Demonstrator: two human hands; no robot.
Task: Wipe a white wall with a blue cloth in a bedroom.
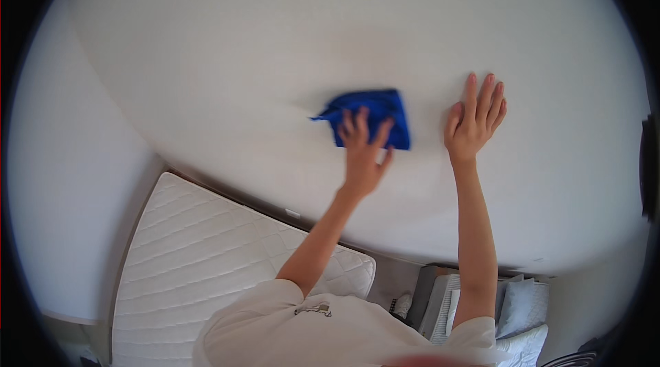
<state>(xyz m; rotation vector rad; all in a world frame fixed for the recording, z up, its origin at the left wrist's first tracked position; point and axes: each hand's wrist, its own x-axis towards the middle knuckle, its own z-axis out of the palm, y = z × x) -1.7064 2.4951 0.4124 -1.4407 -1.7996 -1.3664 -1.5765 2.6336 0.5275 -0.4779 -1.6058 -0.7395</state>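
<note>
My left hand is spread over a folded blue cloth and presses it flat against the pale wall. The cloth is slightly blurred, and one corner sticks out to the left. To the right of it, my right hand rests on the same wall with its palm down and holds nothing. Its fingers point up the wall, and the thumb lies off to the side. A faint pinkish patch shows on the wall above the cloth.
Below left, a white quilted mattress lies along the wall, close to a small wall socket plate. Low on the right is a bed or sofa with grey pillows. A dark object juts in at the right edge.
</note>
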